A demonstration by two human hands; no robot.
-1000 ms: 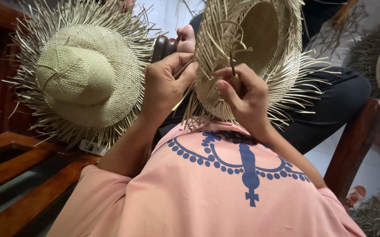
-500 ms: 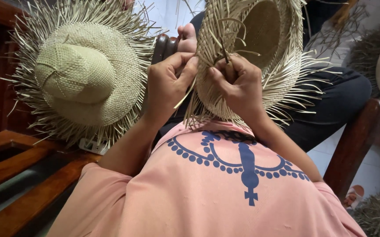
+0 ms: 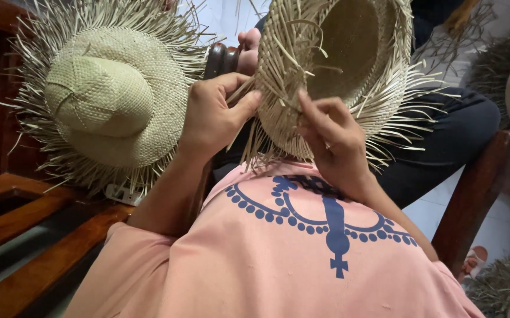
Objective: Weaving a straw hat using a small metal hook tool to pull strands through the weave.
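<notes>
Unfinished straw hat [image 3: 349, 65] raised before pink shirt [image 3: 302, 259], left hand [image 3: 210, 115] and right hand [image 3: 331, 132] both closed, pinching loose brim strands. Probably light, springy, brittle; best gripped at woven brim.

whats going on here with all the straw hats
A person in a pink shirt holds an unfinished woven straw hat up, its hollow facing the camera. The left hand pinches loose strands at the brim's frayed edge, and the right hand works strands beside it. A second fringed straw hat rests on the wooden bench to the left.
</notes>
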